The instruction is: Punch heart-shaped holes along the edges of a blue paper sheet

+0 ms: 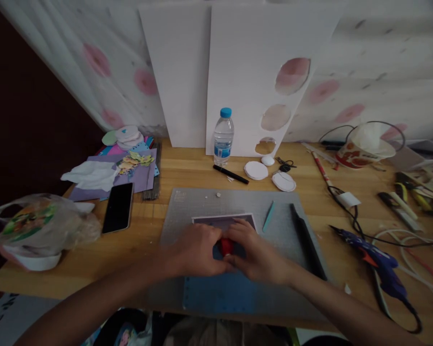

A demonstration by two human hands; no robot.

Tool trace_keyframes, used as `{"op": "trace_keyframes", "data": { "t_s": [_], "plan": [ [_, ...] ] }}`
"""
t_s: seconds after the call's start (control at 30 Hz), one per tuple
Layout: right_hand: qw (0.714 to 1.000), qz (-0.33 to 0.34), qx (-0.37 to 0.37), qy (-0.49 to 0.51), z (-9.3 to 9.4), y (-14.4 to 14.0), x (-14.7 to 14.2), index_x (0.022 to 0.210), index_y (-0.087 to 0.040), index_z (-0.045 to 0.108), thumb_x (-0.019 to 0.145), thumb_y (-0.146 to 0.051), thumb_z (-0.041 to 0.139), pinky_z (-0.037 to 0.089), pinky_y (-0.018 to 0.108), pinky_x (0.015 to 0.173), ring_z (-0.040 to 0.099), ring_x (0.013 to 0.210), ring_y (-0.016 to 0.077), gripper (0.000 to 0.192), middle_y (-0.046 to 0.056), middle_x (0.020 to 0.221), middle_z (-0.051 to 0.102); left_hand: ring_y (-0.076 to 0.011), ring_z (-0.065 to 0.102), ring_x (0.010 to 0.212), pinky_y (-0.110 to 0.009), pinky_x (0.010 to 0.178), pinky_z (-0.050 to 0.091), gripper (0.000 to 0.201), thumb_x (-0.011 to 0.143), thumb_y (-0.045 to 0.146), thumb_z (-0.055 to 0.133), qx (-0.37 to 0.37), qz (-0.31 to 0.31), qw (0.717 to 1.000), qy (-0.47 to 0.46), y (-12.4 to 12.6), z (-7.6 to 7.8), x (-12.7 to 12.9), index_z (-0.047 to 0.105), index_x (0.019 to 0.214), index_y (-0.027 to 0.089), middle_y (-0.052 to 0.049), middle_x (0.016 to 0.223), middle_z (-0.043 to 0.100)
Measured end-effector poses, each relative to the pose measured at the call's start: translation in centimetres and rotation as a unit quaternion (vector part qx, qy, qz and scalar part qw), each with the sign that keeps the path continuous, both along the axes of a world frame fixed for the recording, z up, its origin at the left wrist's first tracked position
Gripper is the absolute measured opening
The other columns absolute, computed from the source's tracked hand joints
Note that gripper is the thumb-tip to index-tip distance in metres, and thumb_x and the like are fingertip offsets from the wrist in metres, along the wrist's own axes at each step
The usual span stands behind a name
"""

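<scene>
Two hands meet in the middle of the grey cutting mat (238, 202), but going left to right first: a plastic bag (36, 223) of bits sits at the far left edge of the wooden table (137, 240), then a black phone (118, 207) lying flat, with purple paper (140, 178) and a crumpled tissue (90, 175) behind it. Next comes the left hand (195, 250), palm down, fingers curled in and pressed close together, pushing at a small red piece (226, 246) that's wedged between both hands. It sits on a dark card with a white border (220, 221), which lies on the mat just above a blue sheet (220, 290). The red piece looks like thin paper or foam (too blurry to say which), so I'd guess it's super light, bendy and easy to crease, best pinched gently by its edges rather than squashed flat. The right hand (256, 254) mirrors the left, wrist angled in from the lower right, thumb and first fingers closing on the red piece while the other fingers fan loosely over the card. Both forearms come in low from the bottom corners. Right of the hands there's a little blue strip (269, 216), a long black ruler (306, 240), and then a blue glue gun (371, 257) with its cord. A water bottle (223, 137) stands behind the mat against the white boards (245, 57).
</scene>
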State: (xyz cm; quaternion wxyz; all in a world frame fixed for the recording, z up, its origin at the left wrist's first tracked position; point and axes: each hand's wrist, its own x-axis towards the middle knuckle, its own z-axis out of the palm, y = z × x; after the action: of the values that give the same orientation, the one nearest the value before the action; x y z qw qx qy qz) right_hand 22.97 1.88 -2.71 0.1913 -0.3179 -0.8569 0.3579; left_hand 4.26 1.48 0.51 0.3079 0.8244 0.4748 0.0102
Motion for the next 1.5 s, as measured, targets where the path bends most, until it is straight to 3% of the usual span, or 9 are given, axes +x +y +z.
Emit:
{"op": "trace_keyframes", "data": {
  "t_s": [0.1,0.37,0.47,0.53,0.67,0.8,1.0,1.17,1.5],
  "plan": [
    [1.0,0.011,-0.019,0.0,0.2,0.1,-0.2,0.084,-0.021,0.053,0.076,-0.017,0.061,0.025,0.057,0.109,0.062,0.087,0.0217,0.012,0.001,0.08,0.06,-0.0266,0.069,0.078,-0.031,0.066,0.045,0.035,0.071,0.051,0.067,-0.016,0.01,0.999,-0.026,-0.2,-0.2,-0.1,0.065,0.078,0.017,-0.007,0.081,0.072],
    [1.0,0.01,-0.018,-0.011,0.5,0.5,-0.6,0.087,-0.02,0.056,0.075,-0.014,0.063,0.019,0.055,0.113,0.063,0.093,0.0216,0.015,0.001,0.084,0.063,-0.0265,0.068,0.082,-0.032,0.07,0.047,0.037,0.072,0.05,0.068,-0.02,0.021,0.998,-0.047,0.0,-0.3,-0.5,0.066,0.088,0.017,-0.008,0.088,0.073],
    [1.0,-0.001,-0.017,-0.019,0.4,0.5,-0.4,0.089,-0.02,0.058,0.076,-0.017,0.067,0.024,0.053,0.11,0.062,0.094,0.0225,0.016,0.002,0.087,0.065,-0.0277,0.067,0.084,-0.032,0.071,0.047,0.043,0.069,0.053,0.072,-0.041,0.019,0.998,-0.038,0.3,-0.2,-0.6,0.064,0.09,0.017,-0.008,0.091,0.072],
    [0.999,-0.008,-0.032,-0.009,0.4,0.6,-0.2,0.089,-0.02,0.06,0.078,-0.023,0.07,0.034,0.048,0.104,0.061,0.096,0.0236,0.015,0.004,0.091,0.066,-0.0262,0.066,0.085,-0.031,0.071,0.047,0.045,0.066,0.053,0.075,-0.071,0.022,0.995,-0.063,0.5,-0.3,-0.9,0.064,0.091,0.017,-0.007,0.093,0.071],
    [0.989,-0.013,-0.136,0.05,1.1,0.9,0.6,0.095,-0.02,0.062,0.085,-0.037,0.065,0.047,0.033,0.08,0.06,0.089,0.0206,0.02,0.004,0.093,0.066,-0.0205,0.064,0.082,-0.026,0.069,0.045,0.028,0.074,0.033,0.07,-0.114,0.036,0.985,-0.124,0.4,-0.9,-2.0,0.065,0.097,0.018,-0.002,0.092,0.07],
    [0.969,-0.066,-0.215,0.099,1.6,1.4,1.2,0.104,-0.021,0.062,0.09,-0.043,0.057,0.049,0.03,0.075,0.06,0.085,0.0185,0.026,0.003,0.095,0.066,-0.0198,0.064,0.082,-0.025,0.067,0.041,0.019,0.075,0.024,0.068,-0.135,0.037,0.984,-0.107,0.0,-1.3,-3.1,0.069,0.092,0.018,-0.001,0.087,0.07],
    [0.949,-0.128,-0.25,0.14,1.0,1.5,1.5,0.116,-0.022,0.059,0.092,-0.046,0.051,0.053,0.032,0.073,0.063,0.093,0.021,0.035,0.006,0.105,0.068,-0.0174,0.063,0.08,-0.024,0.068,0.04,0.011,0.083,0.025,0.064,-0.142,0.002,0.985,-0.094,-1.8,1.3,-3.9,0.071,0.08,0.017,-0.001,0.079,0.068],
    [0.961,-0.127,-0.216,0.118,0.4,1.1,1.8,0.118,-0.023,0.06,0.09,-0.045,0.055,0.05,0.04,0.09,0.062,0.101,0.0226,0.036,0.006,0.112,0.067,-0.0138,0.062,0.083,-0.021,0.073,0.041,0.009,0.085,0.02,0.063,-0.178,0.003,0.976,-0.128,-4.5,3.0,-5.1,0.072,0.083,0.021,0.001,0.086,0.065],
    [0.964,-0.134,-0.208,0.102,0.1,0.6,2.7,0.126,-0.026,0.057,0.091,-0.042,0.055,0.049,0.037,0.092,0.062,0.103,0.0218,0.039,0.004,0.114,0.067,-0.0129,0.061,0.084,-0.02,0.076,0.043,0.007,0.082,0.023,0.066,-0.206,0.119,0.958,-0.161,-7.6,0.1,-9.3,0.068,0.076,0.02,0.002,0.087,0.06]
  ]
}}
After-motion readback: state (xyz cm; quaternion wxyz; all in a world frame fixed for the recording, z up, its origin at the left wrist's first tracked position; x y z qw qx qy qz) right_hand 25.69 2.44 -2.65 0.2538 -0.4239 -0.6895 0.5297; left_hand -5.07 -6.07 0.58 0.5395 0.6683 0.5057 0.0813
